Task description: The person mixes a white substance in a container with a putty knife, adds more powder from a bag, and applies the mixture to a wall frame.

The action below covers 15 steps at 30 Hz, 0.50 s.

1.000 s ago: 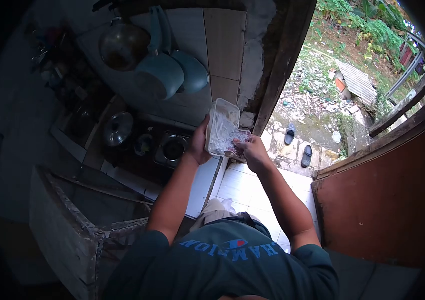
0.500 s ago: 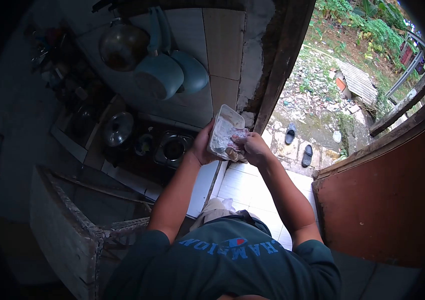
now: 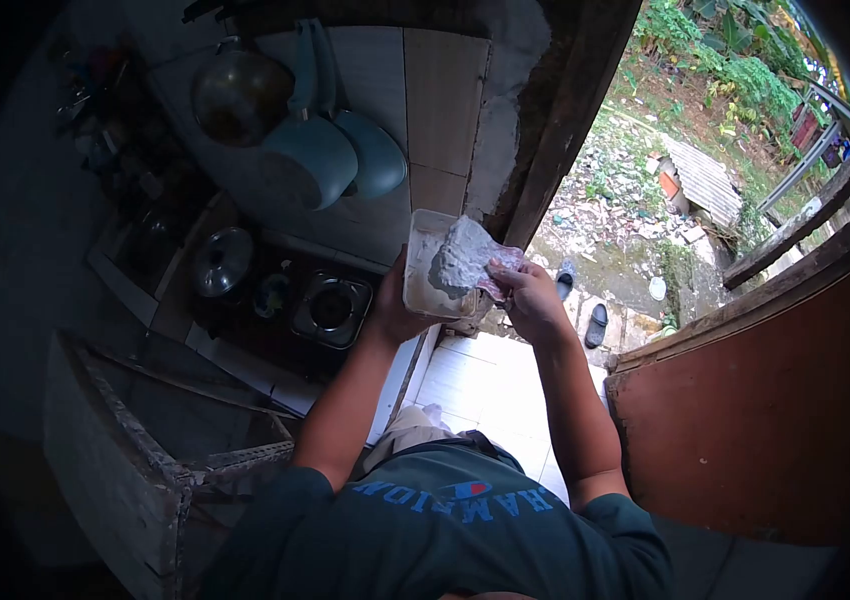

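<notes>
My left hand (image 3: 395,305) grips a white rectangular plastic tub (image 3: 429,223) by its left side, the fingers mostly hidden behind it. The tub is tilted towards me, with pale residue on its inside. My right hand (image 3: 535,300) pinches a thin pinkish, wrinkled piece (image 3: 507,262) at its near edge, thumb on top. A thick lump of white powdery coating (image 3: 467,255) covers its far part, which overlaps the tub's right half. I cannot tell what the pinkish piece is.
To the left are a gas stove (image 3: 330,303) and a pot with a shiny lid (image 3: 223,262). Pans (image 3: 315,160) hang on the tiled wall above. A worn wooden frame (image 3: 135,450) stands lower left. On the right, a brown door (image 3: 755,400) opens onto ground with dark slippers (image 3: 597,326).
My right hand has lifted the pinkish piece up from inside the tub and turned it, so its white-coated face now shows. The view has shifted slightly.
</notes>
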Motion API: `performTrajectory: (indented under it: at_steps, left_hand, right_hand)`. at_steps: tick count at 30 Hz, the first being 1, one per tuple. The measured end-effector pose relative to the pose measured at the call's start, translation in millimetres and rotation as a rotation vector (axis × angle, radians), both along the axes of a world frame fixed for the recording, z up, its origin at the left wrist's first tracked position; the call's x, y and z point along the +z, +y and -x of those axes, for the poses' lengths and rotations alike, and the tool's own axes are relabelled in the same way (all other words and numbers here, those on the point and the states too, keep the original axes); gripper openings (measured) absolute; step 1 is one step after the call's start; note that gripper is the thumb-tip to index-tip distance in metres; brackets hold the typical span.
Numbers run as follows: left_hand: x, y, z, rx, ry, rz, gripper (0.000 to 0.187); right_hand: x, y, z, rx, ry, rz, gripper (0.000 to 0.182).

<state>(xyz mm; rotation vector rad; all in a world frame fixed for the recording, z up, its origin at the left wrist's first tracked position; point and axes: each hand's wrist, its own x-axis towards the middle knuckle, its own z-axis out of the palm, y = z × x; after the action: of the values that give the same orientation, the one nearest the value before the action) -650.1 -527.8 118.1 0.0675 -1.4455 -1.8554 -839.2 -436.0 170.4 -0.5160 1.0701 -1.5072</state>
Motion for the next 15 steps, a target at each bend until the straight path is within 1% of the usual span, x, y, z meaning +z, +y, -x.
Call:
performTrajectory:
  at_steps: [1, 3, 4, 5, 7, 8, 9, 10, 11, 12, 13, 14, 15]
  left_hand:
    - [0, -1, 1, 0.001, 0.013, 0.004, 0.068]
    - [1, -5, 3, 0.031, -0.024, -0.322, 0.087]
    - [4, -3, 3, 0.048, 0.004, -0.256, 0.086]
    - [10, -3, 8, 0.042, 0.015, -0.247, 0.086]
    - [24, -4, 19, 0.038, 0.177, -0.137, 0.092]
    - [36, -4, 20, -0.007, 0.150, -0.134, 0.072]
    - [49, -5, 24, -0.016, 0.167, -0.122, 0.072]
    - [64, -4, 26, -0.099, 0.193, -0.238, 0.062]
    - [78, -2, 29, -0.185, 0.212, -0.358, 0.058]
    - [91, 0, 32, 0.023, 0.102, -0.017, 0.066]
    - [100, 0, 36, 0.011, 0.111, -0.014, 0.066]
    - [107, -2, 39, -0.112, 0.216, -0.233, 0.067]
    - [111, -3, 43, -0.235, 0.315, -0.457, 0.088]
  right_hand:
    - [8, 0, 3, 0.001, 0.013, 0.004, 0.015]
    - [24, 0, 8, -0.107, 0.075, 0.048, 0.015]
    - [29, -1, 13, -0.086, 0.107, 0.070, 0.016]
    - [35, -2, 15, -0.090, 0.118, 0.079, 0.016]
    - [55, 0, 12, -0.171, 0.259, 0.170, 0.012]
    - [72, 2, 4, -0.214, 0.336, 0.249, 0.011]
    - [81, 1, 3, -0.238, 0.429, 0.319, 0.013]
    - [84, -3, 3, -0.254, 0.666, 0.393, 0.019]
    - [86, -5, 3, -0.270, 0.901, 0.458, 0.027]
    - [92, -4, 4, -0.253, 1.158, 0.433, 0.028]
    - [98, -4, 7, -0.252, 1.392, 0.433, 0.026]
    - [105, -5, 9, -0.264, 1.424, 0.485, 0.026]
    - [112, -5, 10, -0.273, 1.452, 0.533, 0.026]
